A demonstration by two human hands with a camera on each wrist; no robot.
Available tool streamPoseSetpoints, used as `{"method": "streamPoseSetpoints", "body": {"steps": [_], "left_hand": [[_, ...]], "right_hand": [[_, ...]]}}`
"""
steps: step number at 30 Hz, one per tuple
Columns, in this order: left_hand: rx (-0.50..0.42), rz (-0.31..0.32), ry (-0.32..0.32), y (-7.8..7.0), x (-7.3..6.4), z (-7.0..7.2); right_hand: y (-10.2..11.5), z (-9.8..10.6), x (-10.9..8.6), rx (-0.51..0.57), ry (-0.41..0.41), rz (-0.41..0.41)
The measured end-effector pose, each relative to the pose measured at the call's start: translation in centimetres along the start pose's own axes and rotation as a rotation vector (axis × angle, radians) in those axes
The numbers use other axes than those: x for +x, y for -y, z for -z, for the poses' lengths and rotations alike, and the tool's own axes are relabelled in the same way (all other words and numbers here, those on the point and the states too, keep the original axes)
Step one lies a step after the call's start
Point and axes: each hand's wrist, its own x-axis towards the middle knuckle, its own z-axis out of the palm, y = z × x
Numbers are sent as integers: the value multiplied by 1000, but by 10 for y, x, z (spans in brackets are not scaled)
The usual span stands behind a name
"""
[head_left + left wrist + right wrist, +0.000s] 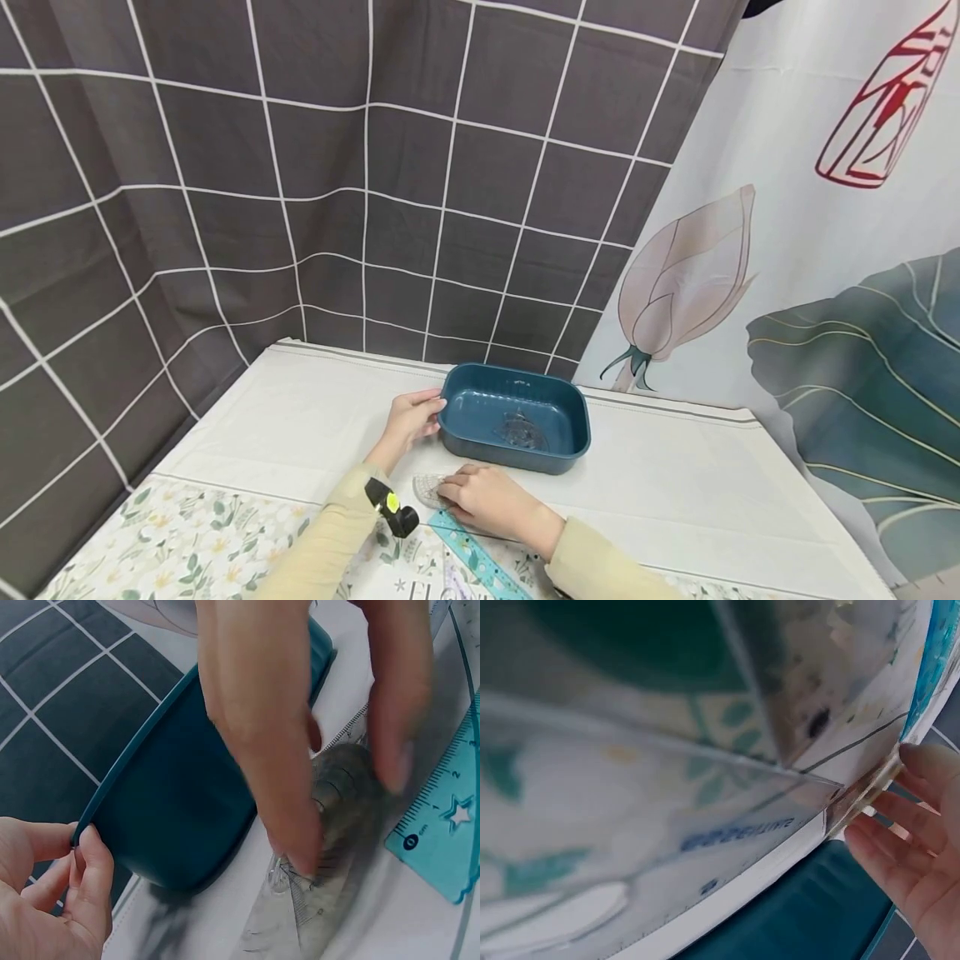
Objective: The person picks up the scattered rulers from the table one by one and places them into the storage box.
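Note:
My left hand [411, 423] pinches the left rim of a dark blue rectangular bin [487, 450], thumb on one side and fingers on the other in the left wrist view. Just in front of the bin, my right hand [491, 500] pinches a clear protractor [427, 490], which is blurred between thumb and fingers in the left wrist view. Below that hand, a clear set square [274, 930] with printed marks shows in the left wrist view. A turquoise ruler [468, 546] with cut-out shapes lies slanted near the right wrist.
Inside the bin rests a clear plastic piece [522, 431], its shape hard to tell. A pale purple ruler [452, 581] lies by the turquoise one. The white and floral tablecloth [675, 467] meets a dark checked curtain [315, 225] behind.

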Motion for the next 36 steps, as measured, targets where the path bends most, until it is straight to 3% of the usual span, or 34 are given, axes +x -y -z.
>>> {"method": "streamPoseSetpoints", "body": {"steps": [7, 10, 16, 25, 30, 36], "left_hand": [[14, 10, 2, 1, 1, 0], [16, 9, 4, 1, 1, 1], [3, -5, 9, 1, 0, 1], [2, -4, 9, 3, 0, 1], [0, -8, 3, 3, 1, 1], [2, -11, 4, 1, 2, 1]], "right_hand": [[-2, 3, -2, 92, -235, -111], [-4, 7, -1, 198, -281, -197], [-14, 9, -4, 677, -177, -426], [-19, 9, -18, 1228, -24, -702], [-20, 12, -24, 1427, 23, -795], [-31, 21, -32, 1494, 27, -817]]}}
